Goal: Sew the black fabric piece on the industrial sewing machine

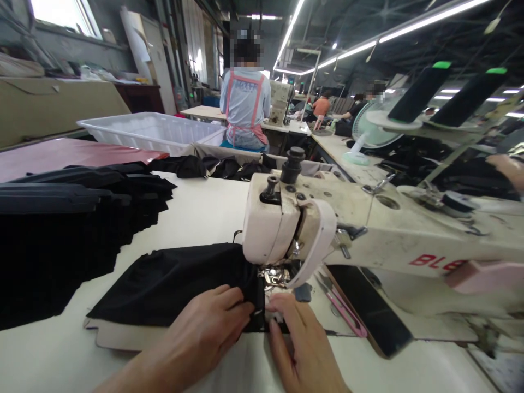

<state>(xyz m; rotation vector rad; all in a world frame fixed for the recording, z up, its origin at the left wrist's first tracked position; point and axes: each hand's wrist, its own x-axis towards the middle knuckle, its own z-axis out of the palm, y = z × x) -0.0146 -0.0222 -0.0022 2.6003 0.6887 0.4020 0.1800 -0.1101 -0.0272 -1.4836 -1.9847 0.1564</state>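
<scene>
Both hands at sewing machine (327, 229) front; left hand (204, 333) flat, fingers curled onto black cloth (172, 284) edge; right hand (301, 344) pinching cloth corner below needle, needle hidden by head; pink snips (346, 311) right; dark fabric stack (73, 218) far left.

This is looking like a garment factory floor. An industrial sewing machine (327, 229) is standing on a long white worktable (196, 213), with thread cones (421, 93) sitting on a rack above it. Cut black fabric (82, 218) is lying stacked on the table, and a white plastic bin (151, 131) is waiting beyond it. Further back, a worker in an apron (244, 103) is sitting at another machine (280, 101), and more people are working along rows of tables. Strip lights (409, 27) are running across a high dark ceiling, and a fan (368, 131) is standing on a neighbouring table.
</scene>
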